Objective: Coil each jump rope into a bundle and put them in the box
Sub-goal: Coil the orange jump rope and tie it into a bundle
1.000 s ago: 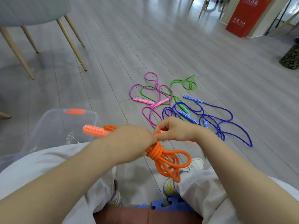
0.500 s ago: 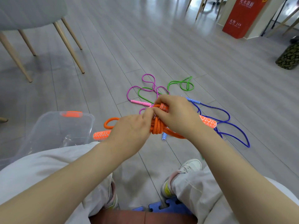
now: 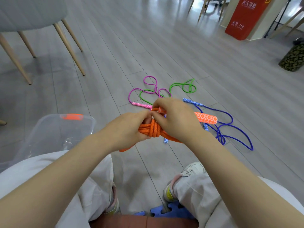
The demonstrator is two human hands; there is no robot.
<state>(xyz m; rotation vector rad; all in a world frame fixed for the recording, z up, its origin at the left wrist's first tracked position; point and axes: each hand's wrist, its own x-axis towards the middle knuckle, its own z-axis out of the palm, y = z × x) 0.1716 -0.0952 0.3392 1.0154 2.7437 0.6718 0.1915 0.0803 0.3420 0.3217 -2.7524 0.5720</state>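
Observation:
An orange jump rope point(image 3: 151, 130) is coiled into a bundle with turns wrapped around its middle. My left hand point(image 3: 126, 129) grips the bundle from the left. My right hand point(image 3: 174, 119) holds the bundle's right side, with one orange patterned handle point(image 3: 206, 118) sticking out past it to the right. A clear plastic box point(image 3: 54, 134) with an orange latch stands on the floor to my left. Pink point(image 3: 142, 96), green point(image 3: 182, 86) and blue point(image 3: 225, 129) jump ropes lie loose on the floor beyond my hands.
A grey chair with wooden legs point(image 3: 69, 46) stands at the far left. A red sign stand point(image 3: 243, 17) and a patterned stool point(image 3: 292, 58) are at the far right. My knees and a white shoe point(image 3: 189, 175) are below, with a blue foam mat point(image 3: 166, 211) under me.
Both hands lifted the orange bundle from near my knees up in front of me. The hanging loops got wrapped into a tighter bundle, and the handle on the left is no longer in sight.

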